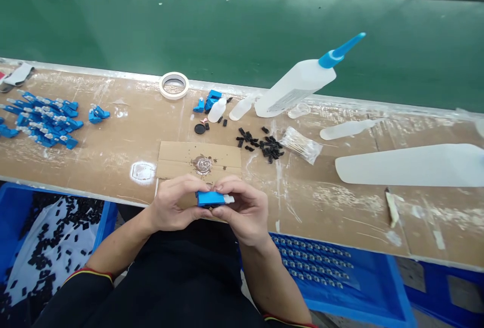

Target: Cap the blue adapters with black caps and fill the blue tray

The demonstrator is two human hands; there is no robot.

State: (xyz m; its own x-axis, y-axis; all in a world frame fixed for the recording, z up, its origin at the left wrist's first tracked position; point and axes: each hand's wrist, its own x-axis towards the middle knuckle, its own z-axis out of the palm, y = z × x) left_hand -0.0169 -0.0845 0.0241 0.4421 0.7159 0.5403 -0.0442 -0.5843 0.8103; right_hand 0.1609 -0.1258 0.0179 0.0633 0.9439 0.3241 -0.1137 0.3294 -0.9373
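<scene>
Between my two hands is a small blue plastic part with a whitish tip at its right end. My left hand pinches its left side with thumb and fingers. On the other side my right hand grips it near the whitish tip. Both hands are close to my body at the table's front edge. Just beyond them lies a piece of cardboard with a dark, wet-looking patch. The underside of the blue part is mostly hidden by my fingers.
Blue parts are heaped at left. Small black pieces, bagged cotton swabs, a large white bottle with blue nozzle, and a tape roll lie beyond. Blue bins stand below the table edge. A green surface runs behind.
</scene>
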